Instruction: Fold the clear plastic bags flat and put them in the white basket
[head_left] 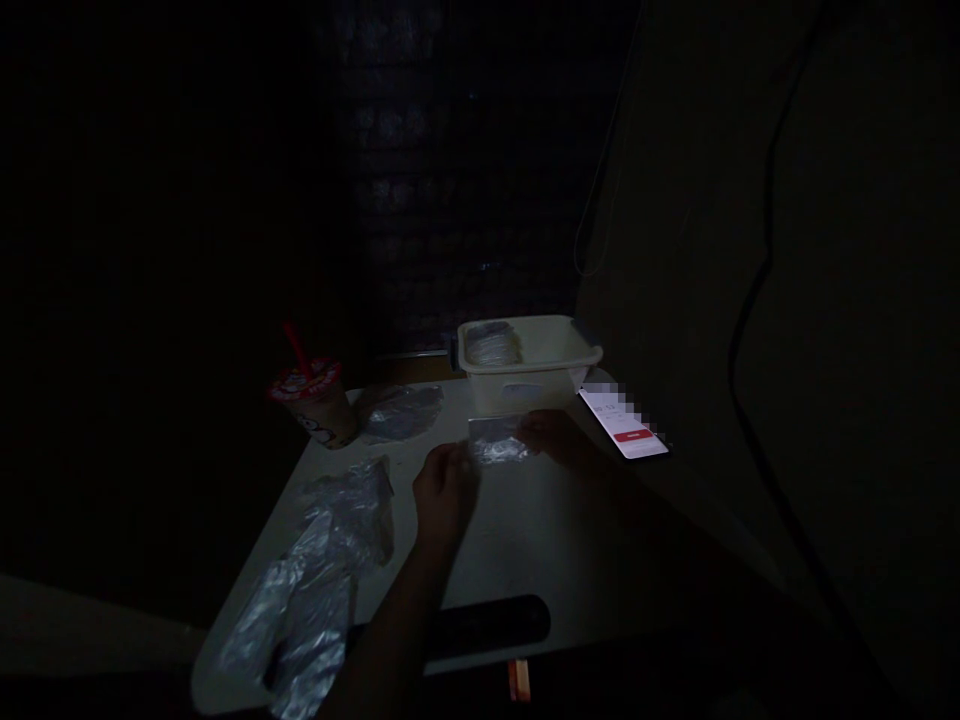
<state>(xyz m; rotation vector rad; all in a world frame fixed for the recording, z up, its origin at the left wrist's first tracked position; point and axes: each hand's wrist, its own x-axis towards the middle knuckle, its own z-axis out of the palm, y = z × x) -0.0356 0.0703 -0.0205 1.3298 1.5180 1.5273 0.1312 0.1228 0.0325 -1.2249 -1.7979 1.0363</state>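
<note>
Between my two hands, in front of the tub, is a small clear plastic bag (496, 442), folded to a rough rectangle and shining on its lower part. My left hand (444, 490) has its fingers curled in at the bag's left edge. On the opposite edge my right hand (546, 432) is closed, gripping the plastic; that hand is very dark. Further clear plastic bags (330, 540) lie crumpled and overlapping along the table's left side. Another flat plastic bag (405, 412) lies beyond my left hand.
A pale plastic tub (525, 390) at the back holds folded plastic bags (493, 345) at its left end. To its right lies a lit phone (634, 430). A lidded cup (319, 410) with a red straw stands back left on the white table (480, 550). The room is dark.
</note>
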